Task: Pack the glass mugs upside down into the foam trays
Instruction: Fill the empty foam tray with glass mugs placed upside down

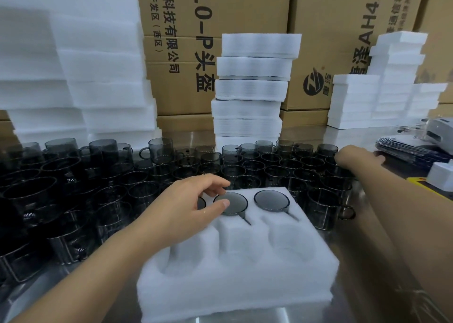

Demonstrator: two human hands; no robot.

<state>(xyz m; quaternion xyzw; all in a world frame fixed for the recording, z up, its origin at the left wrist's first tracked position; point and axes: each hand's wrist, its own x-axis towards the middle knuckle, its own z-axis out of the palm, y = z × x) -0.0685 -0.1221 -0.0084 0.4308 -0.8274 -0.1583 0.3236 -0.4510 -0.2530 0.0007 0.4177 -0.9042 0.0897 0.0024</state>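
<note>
Three glass mugs (271, 200) are seated upside down in the far row of the foam tray (235, 273), with their dark round bases turned upward; bare foam is shown in the three near pockets. The middle mug (235, 203) is pinched at its base by the left hand (191, 197), the thumb laid on the near edge and the forefinger curled over the far edge. The leftmost mug (201, 203) is largely hidden beneath that hand, and the rightmost one is untouched. The right hand (358, 156) is stretched out well apart to the right, over the far end of the loose mugs (73, 187). These are crowded upright on the steel table (355, 273) behind and beside the tray. Its fingers are held straight, and nothing is seen gripped in them. Stacks of white foam (252, 89) and cardboard cartons (176, 52) are ranged along the back.
</note>
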